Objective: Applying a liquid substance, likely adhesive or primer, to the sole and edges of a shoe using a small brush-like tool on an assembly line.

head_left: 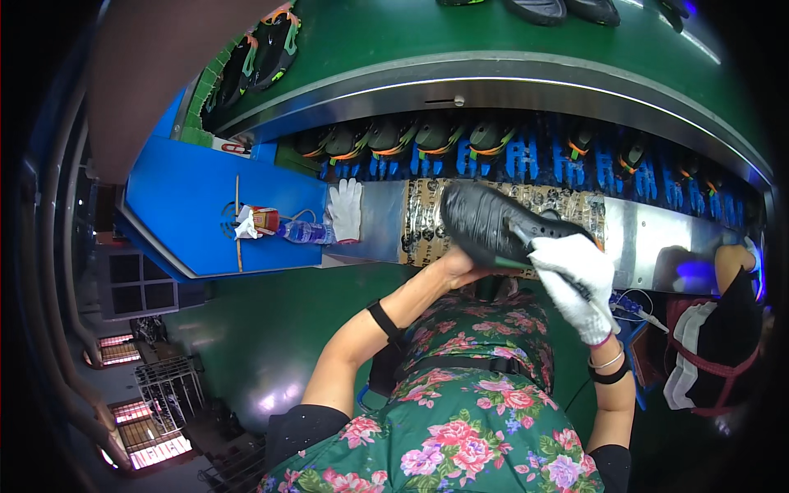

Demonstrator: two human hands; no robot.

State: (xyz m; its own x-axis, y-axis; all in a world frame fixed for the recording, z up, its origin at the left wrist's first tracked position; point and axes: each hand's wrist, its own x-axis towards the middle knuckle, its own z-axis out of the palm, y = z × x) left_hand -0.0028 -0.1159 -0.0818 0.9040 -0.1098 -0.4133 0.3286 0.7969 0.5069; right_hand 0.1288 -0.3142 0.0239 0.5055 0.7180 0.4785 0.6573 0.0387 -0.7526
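A black shoe is held above the tape-covered middle of the bench, its toe toward the left and its surface glossy. My left hand, bare, grips it from below, with the fingers partly hidden under the shoe. Over the heel end is my right hand in a white knitted glove, closed around a slim dark tool whose tip touches the shoe. The tool's exact kind cannot be made out.
Behind the bench, a rack with blue holders carries several dark shoes with orange laces. A green conveyor curves above it. To the left lie a white glove, a plastic bottle and a blue tabletop. Another person sits at the right.
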